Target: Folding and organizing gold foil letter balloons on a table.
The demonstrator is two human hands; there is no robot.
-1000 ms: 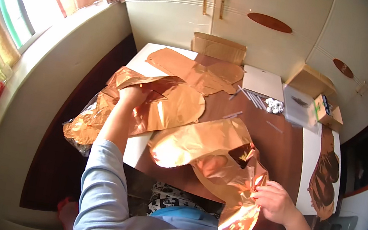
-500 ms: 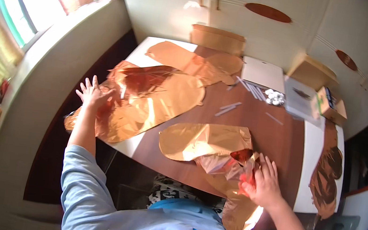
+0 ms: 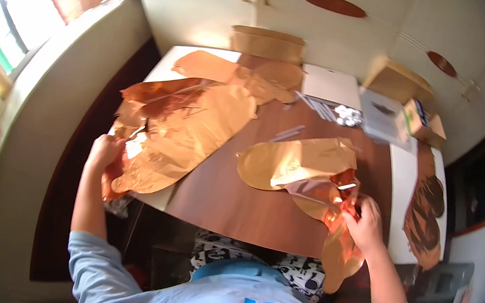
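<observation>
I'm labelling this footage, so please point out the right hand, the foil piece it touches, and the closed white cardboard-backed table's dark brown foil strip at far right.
Right hand [image 3: 366,225]: head view, back of the hand.
Foil piece [image 3: 304,159]: head view, broad upper part.
Dark brown foil strip [image 3: 424,207]: head view, middle.

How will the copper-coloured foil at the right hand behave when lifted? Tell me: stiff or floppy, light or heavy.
The foil is probably floppy: it crumples beside the right hand and its lower end extends past the table edge. It looks thin, so likely light for its size. Its shiny surface may be slippery.
</observation>
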